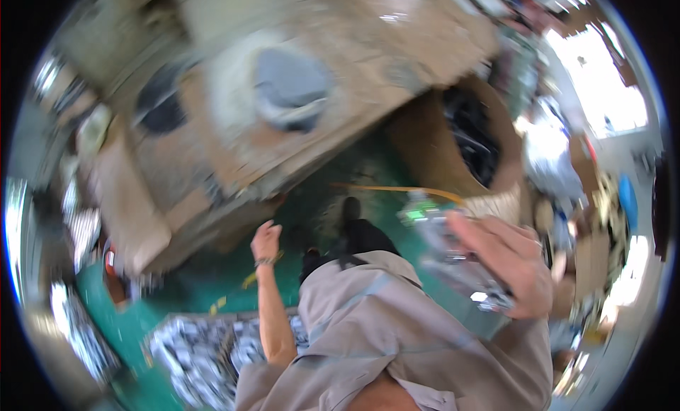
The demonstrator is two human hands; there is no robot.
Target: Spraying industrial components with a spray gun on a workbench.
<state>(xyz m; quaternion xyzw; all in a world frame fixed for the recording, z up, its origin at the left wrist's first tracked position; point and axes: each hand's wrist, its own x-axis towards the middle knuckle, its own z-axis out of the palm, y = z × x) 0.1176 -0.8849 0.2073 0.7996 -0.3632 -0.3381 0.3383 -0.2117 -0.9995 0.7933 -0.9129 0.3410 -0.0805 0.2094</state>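
The right hand (506, 259) is clamped around a clear plastic bottle (453, 252); the left hand (265, 240) hangs empty, fingers loosely curled. The grip looks loose at mid-stride, so the bottle could slip onto the green floor (322, 198).

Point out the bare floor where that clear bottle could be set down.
Bare green floor lies between the cardboard boxes and the round cardboard drum, ahead of the shoes. The right hand holds the clear bottle. Crowded: the heap of shiny parts lower left.

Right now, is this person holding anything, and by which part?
The right hand grips a clear plastic bottle around its lower body, its green-labelled upper end pointing away. The left hand looks empty, fingers loosely curled, though blur hides detail.
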